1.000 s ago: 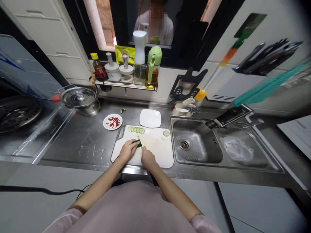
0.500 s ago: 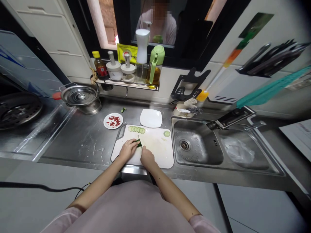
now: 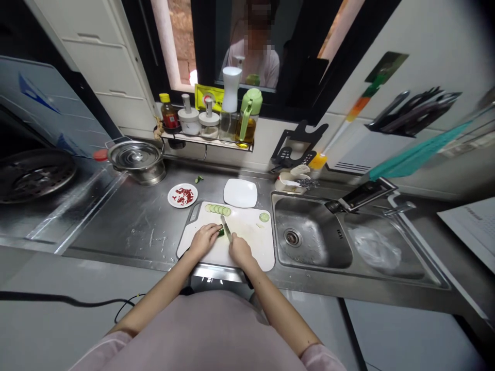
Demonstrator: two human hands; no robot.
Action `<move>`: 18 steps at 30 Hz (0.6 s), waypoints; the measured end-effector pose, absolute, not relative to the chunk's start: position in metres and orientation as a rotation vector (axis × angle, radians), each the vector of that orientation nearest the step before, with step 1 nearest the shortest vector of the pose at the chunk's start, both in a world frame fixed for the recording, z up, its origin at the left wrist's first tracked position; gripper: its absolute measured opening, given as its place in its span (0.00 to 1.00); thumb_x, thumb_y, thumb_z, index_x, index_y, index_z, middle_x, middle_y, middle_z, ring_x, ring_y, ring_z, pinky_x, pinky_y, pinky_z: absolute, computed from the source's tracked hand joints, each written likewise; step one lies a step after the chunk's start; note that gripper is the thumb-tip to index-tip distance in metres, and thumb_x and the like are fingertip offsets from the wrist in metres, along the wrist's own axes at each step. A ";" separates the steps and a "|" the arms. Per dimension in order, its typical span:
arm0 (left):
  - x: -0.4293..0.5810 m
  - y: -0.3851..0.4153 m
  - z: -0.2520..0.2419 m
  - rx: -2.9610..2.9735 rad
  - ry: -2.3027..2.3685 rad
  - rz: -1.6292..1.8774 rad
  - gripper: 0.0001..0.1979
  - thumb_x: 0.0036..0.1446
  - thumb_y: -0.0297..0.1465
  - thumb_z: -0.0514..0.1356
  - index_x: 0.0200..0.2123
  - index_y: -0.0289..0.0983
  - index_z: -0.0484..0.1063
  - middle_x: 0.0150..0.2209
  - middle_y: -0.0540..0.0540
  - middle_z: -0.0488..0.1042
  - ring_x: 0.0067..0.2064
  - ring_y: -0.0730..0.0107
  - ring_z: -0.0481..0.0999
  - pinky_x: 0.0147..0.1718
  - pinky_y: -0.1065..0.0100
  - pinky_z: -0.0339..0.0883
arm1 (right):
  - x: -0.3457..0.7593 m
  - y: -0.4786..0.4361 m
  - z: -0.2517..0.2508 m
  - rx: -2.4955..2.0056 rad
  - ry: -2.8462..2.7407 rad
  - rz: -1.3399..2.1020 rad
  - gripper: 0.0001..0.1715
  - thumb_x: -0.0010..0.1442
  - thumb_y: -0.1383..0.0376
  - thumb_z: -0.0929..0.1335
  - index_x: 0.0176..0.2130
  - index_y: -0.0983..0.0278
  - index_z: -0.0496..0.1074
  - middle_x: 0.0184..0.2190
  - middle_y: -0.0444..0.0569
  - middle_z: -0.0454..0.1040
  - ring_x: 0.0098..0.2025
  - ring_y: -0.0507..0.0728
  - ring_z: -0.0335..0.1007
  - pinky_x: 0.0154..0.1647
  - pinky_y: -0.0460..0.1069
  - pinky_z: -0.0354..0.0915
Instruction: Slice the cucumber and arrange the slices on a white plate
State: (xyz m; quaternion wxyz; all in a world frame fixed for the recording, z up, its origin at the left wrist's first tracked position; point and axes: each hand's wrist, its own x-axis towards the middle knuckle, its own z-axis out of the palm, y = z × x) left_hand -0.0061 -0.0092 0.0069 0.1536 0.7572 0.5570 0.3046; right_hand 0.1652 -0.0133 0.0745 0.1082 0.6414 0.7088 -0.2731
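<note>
On the white cutting board [image 3: 247, 252], my left hand [image 3: 204, 240] is closed on a short piece of dark green cucumber [image 3: 221, 232]. My right hand [image 3: 240, 250] grips a knife [image 3: 226, 226] by its handle, the blade pointing away from me just right of the cucumber. Whether the blade touches the cucumber I cannot tell. A row of overlapping cucumber slices [image 3: 218, 209] lies along the board's far left edge. One more slice [image 3: 264, 217] rests at the far right corner, with a thin scrap below it.
Beyond the board are a plate of chopped red pieces [image 3: 183, 196], a white square dish [image 3: 240, 192] and green cucumber ends [image 3: 198, 179]. A sink [image 3: 313, 232] lies right, a lidded steel pot [image 3: 137, 159] left. Condiment bottles stand on a wall shelf [image 3: 209, 141].
My right hand and the knife have shifted slightly right, away from the cucumber, showing more of the blade. My left hand stays on the cucumber. The camera view has tilted a little.
</note>
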 end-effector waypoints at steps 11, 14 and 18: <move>0.002 -0.003 0.031 1.697 1.784 1.162 0.18 0.65 0.40 0.51 0.50 0.39 0.74 0.48 0.43 0.78 0.48 0.62 0.77 0.46 0.62 0.71 | 0.216 -0.033 0.093 2.028 2.257 -0.219 0.29 0.67 0.68 0.56 0.64 0.54 0.59 0.55 0.57 0.63 0.46 0.59 0.67 0.48 0.51 0.58; 0.007 0.004 0.039 1.737 1.732 1.129 0.18 0.64 0.40 0.52 0.51 0.39 0.74 0.49 0.43 0.77 0.50 0.61 0.75 0.49 0.60 0.69 | 0.220 -0.036 0.091 2.050 2.292 -0.199 0.29 0.66 0.69 0.57 0.64 0.55 0.59 0.57 0.57 0.62 0.48 0.59 0.65 0.50 0.52 0.57; 0.011 0.017 0.046 1.953 1.608 0.984 0.16 0.62 0.38 0.56 0.48 0.41 0.76 0.48 0.43 0.76 0.52 0.59 0.72 0.54 0.56 0.65 | 0.223 -0.039 0.086 2.053 2.338 -0.178 0.29 0.65 0.70 0.59 0.63 0.56 0.61 0.57 0.57 0.62 0.48 0.60 0.64 0.50 0.51 0.56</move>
